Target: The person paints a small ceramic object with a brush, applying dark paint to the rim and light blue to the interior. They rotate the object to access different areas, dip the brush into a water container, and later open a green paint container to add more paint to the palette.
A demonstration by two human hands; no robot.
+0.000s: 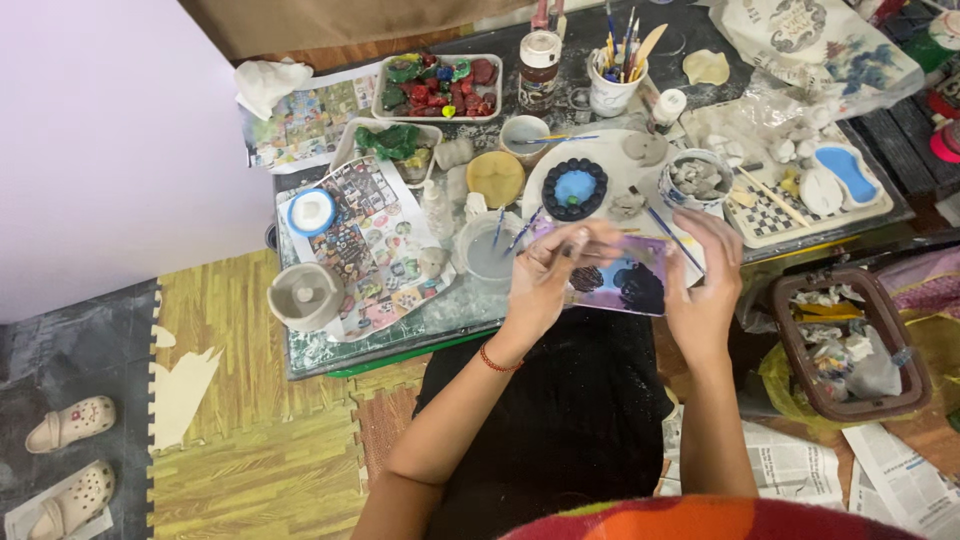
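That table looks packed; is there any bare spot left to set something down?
Barely. A bare strip of table runs along the near edge, between the grey clay bowl and the left hand. Everything from the brush cup to the checkered tray is crowded.

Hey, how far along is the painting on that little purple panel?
Done: the panel already carries purple ground and two dark round shapes. In hand: the left hand holds a brush at its top edge while the right hand steadies the side. Left: I can't tell; finer detail is too small to see.
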